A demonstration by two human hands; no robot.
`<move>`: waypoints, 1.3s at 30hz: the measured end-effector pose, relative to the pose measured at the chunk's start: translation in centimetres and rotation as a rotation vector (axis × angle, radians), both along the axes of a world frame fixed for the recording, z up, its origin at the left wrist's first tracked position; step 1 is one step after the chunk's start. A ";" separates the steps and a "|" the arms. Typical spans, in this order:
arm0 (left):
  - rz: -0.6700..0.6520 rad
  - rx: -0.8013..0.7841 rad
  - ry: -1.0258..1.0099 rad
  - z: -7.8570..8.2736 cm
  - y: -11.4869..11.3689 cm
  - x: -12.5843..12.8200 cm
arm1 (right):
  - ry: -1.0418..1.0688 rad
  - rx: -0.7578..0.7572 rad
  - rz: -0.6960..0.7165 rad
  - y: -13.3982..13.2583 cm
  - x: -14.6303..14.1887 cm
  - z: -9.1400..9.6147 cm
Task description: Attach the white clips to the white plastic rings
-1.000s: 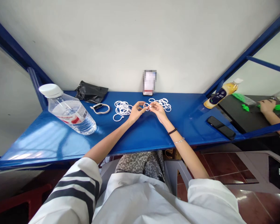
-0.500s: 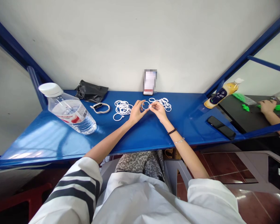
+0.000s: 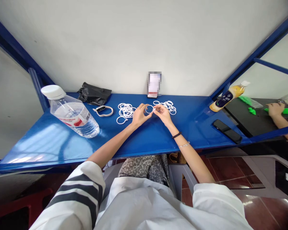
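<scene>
Above the blue table a white plastic ring (image 3: 149, 105), like a curtain ring, is held upright between my two hands. My left hand (image 3: 140, 115) grips its left side, thumb below and fingers above. The thumb and fingertips of my right hand (image 3: 163, 114) pinch the ring's right side, at what looks like a small knob partly hidden by the fingers. Beside my left hand lies a pile of similar white rings (image 3: 126, 110). A smaller group of white rings (image 3: 170, 105) is just behind my right hand.
A water bottle (image 3: 74, 118), a pale wristband (image 3: 107, 111) and a black plastic bag (image 3: 93, 94) are on the left. One phone (image 3: 154, 84) leans against the wall; another phone (image 3: 227, 131) lies right, near a juice bottle (image 3: 228, 96). Beyond, another person's hand (image 3: 275, 109) is near green pieces.
Both hands stay in nearly the same place, still holding the ring. The ring has turned or shifted slightly between the fingers.
</scene>
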State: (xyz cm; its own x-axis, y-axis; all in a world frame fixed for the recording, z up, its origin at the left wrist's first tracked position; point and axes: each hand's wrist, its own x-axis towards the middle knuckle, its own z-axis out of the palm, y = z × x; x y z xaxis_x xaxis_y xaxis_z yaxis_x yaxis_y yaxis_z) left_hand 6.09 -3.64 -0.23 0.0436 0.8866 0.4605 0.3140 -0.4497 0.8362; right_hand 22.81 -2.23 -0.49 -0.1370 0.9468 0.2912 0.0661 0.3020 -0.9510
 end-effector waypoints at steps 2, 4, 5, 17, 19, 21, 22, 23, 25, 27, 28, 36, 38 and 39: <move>0.006 -0.004 0.008 0.0 0.0 -0.1 | -0.008 0.002 -0.005 0.0 0.0 0.0; 0.015 -0.014 0.018 0.0 0.0 -0.1 | -0.012 0.004 -0.004 0.0 0.0 0.1; 0.018 -0.017 0.023 0.0 0.0 -0.1 | -0.011 0.006 -0.005 0.0 0.0 0.1; 0.022 -0.001 0.093 -0.1 -0.1 -0.2 | -0.064 0.097 -0.055 -0.3 0.2 0.4; 0.023 0.014 0.116 -0.1 -0.1 -0.2 | -0.068 0.100 -0.053 -0.2 0.2 0.3; 0.025 0.035 0.122 -0.1 -0.1 -0.2 | -0.072 0.109 -0.049 -0.2 0.2 0.2; 0.030 0.046 0.125 -0.1 -0.1 -0.2 | -0.073 0.115 -0.048 -0.2 0.2 0.2; 0.036 0.057 0.130 -0.1 -0.1 -0.2 | -0.074 0.124 -0.048 -0.2 0.2 0.2; 0.050 0.078 0.144 -0.1 -0.2 -0.1 | -0.074 0.146 -0.051 -0.2 0.2 0.1; 0.058 0.095 0.165 0.0 -0.3 -0.1 | -0.074 0.164 -0.062 -0.1 0.2 0.1; 0.062 0.099 0.187 0.0 -0.3 -0.1 | -0.074 0.172 -0.069 -0.1 0.2 0.1; 0.119 0.135 0.395 -0.3 -0.2 0.0 | -0.068 0.215 -0.082 0.3 0.4 -0.1; 0.121 0.147 0.397 -0.3 -0.2 0.0 | -0.064 0.219 -0.082 0.3 0.3 -0.1; 0.120 0.151 0.393 -0.3 -0.2 0.0 | -0.059 0.223 -0.082 0.3 0.3 -0.1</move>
